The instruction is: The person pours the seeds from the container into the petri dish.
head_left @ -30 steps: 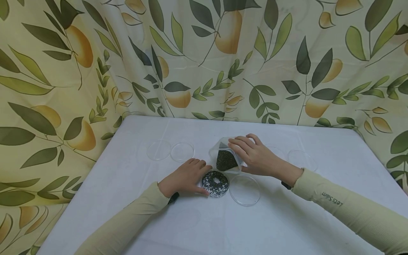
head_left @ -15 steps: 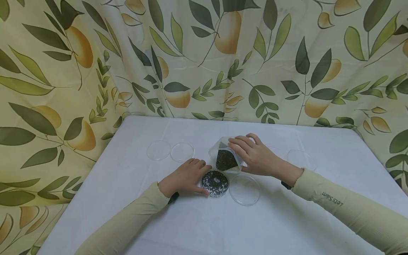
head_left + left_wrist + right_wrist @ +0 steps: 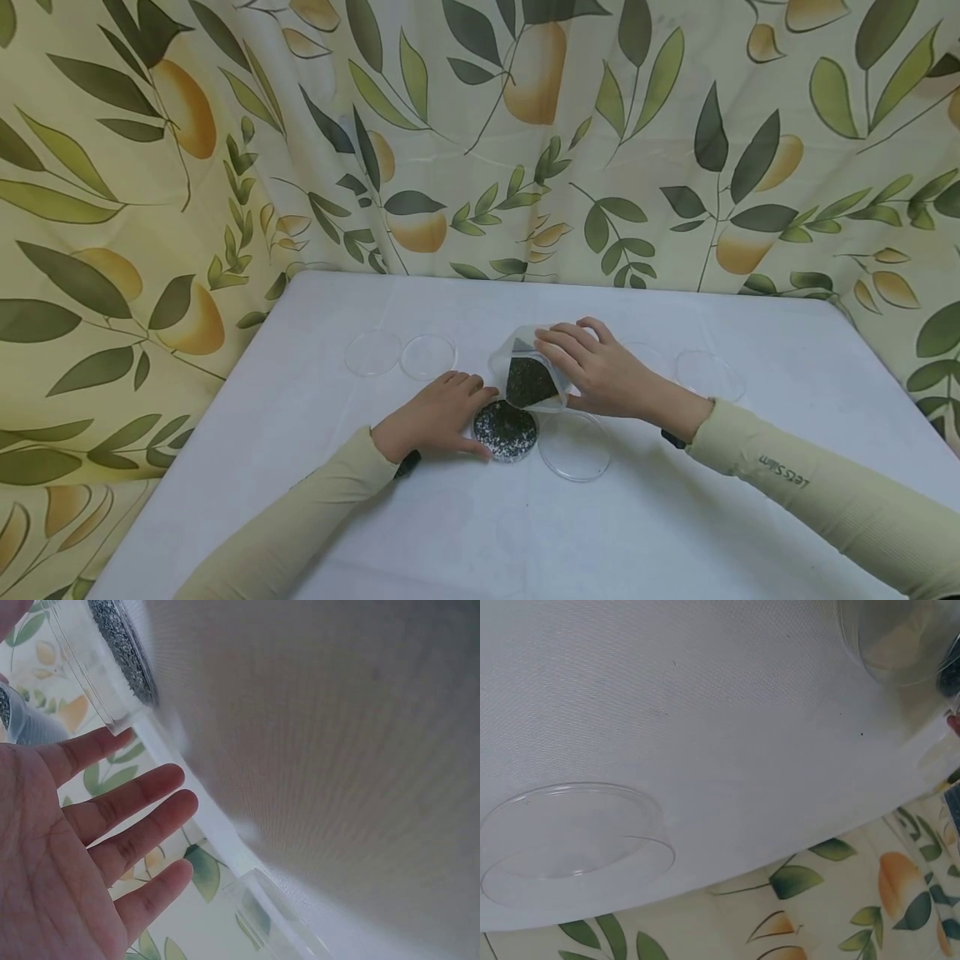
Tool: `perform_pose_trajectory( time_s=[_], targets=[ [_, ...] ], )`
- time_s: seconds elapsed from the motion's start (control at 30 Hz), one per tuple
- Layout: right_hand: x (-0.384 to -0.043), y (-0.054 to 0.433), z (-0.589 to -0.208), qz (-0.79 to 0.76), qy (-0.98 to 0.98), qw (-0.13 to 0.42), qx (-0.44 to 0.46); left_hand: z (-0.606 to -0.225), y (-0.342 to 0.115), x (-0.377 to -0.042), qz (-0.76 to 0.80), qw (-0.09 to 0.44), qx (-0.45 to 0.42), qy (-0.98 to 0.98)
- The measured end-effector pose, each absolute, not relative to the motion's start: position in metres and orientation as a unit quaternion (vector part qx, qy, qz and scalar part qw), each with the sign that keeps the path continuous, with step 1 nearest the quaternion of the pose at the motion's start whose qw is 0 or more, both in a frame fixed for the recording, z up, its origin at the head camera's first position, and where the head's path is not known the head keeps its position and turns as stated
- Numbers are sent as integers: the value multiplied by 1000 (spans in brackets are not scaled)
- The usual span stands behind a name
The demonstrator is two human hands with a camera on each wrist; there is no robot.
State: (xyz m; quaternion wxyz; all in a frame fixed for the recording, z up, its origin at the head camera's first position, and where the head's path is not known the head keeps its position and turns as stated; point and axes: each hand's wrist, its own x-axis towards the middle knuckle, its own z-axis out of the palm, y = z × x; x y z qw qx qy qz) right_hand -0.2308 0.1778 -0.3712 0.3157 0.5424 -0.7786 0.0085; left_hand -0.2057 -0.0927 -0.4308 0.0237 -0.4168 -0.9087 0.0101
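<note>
In the head view, a round clear dish (image 3: 506, 433) holds dark granules spread over a white layer. My left hand (image 3: 438, 418) lies at its left side, with thumb and index finger touching the rim. The left wrist view shows the fingers (image 3: 135, 844) straight and spread, the index fingertip at the dish wall (image 3: 90, 667). My right hand (image 3: 592, 362) grips a translucent plastic bag (image 3: 506, 358) by its right side. Dark granules (image 3: 531, 383) fill its lower part, and the bag tilts over the dish's far edge. The right hand is mostly outside its own wrist view.
An empty clear dish or lid (image 3: 576, 479) lies right beside the filled dish. Two more clear round pieces, a left one (image 3: 372, 375) and a right one (image 3: 428, 378), lie at the back left. Others, including a clear dish (image 3: 577, 784), lie at the back right, partly behind the right forearm.
The bag has tipped slightly lower toward the dish, its lower edge now overlapping the dish's far rim. Dark granules cover more of the white in the middle. The left hand stays put.
</note>
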Motion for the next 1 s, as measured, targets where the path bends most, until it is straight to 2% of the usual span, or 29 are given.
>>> perform_pose_trajectory(
  time_s=[1.0],
  targets=[
    [-226, 184, -377, -13, -759, 324, 565, -433, -93, -207, 13, 30, -416, -909]
  ],
)
